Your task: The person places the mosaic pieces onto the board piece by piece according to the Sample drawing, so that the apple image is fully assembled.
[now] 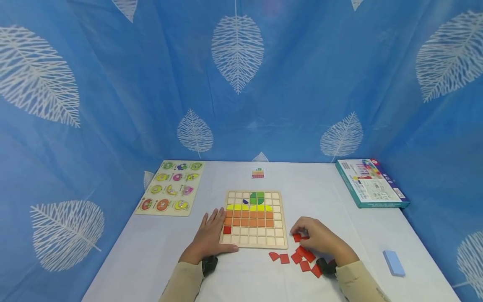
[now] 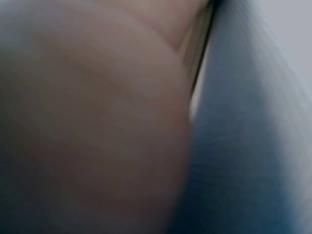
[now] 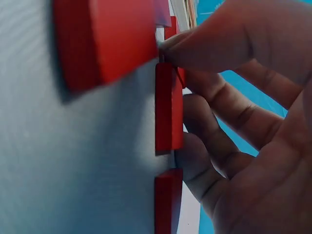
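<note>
Blue leaf-print cloth walls the table (image 1: 158,251); left hand (image 1: 209,235) lies flat steadying the grid board (image 1: 278,218), right hand (image 1: 320,239) pinches a red tile (image 1: 297,237) (mid-pickup, likely). Next needs carrying it to an empty cell beside the placed red tile (image 1: 227,230).

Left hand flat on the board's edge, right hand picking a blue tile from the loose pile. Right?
Not quite: the tile the right hand pinches is red, as is the pile; the head view shows it. The left hand does lie flat on the board edge.

Tabletop booth, leaf-print blue curtain (image 1: 113,84)
</note>
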The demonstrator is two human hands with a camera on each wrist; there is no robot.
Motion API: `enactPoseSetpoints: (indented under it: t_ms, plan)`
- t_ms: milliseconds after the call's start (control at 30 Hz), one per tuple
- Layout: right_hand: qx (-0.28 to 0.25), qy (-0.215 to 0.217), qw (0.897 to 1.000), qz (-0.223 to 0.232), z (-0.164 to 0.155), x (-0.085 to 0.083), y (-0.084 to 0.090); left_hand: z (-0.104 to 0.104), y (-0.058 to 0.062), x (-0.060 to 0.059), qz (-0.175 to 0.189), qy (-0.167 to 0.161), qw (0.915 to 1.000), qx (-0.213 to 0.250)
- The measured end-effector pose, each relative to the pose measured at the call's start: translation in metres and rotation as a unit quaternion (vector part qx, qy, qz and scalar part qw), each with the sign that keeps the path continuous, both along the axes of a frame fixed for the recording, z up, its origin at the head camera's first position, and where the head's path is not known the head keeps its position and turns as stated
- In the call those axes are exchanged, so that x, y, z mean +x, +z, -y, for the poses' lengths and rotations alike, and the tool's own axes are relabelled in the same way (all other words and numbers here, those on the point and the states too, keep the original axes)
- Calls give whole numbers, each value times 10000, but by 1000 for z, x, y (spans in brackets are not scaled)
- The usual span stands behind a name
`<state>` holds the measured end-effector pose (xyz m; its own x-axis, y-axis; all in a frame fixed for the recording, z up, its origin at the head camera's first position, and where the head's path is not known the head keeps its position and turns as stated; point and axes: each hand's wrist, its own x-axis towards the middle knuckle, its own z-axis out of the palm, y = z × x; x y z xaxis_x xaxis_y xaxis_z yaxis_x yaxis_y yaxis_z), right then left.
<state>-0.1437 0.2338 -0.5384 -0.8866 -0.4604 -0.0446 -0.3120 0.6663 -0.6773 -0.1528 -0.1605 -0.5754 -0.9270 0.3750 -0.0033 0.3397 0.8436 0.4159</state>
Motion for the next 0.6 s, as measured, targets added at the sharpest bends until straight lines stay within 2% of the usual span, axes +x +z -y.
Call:
enactPoseSetpoints:
  t_ms: [200,433,600]
  plan:
    - [19,-104,9999,30,0,2,-1,0,-5,0,-78,-5,10000,19]
    - [-86,-282,9995,149,1,1,0,-1,-1,-1,-22,32,10000,-78]
    - [-101,-270,9996,24,3,-1,0,0,2,-1,17,9,10000,-43]
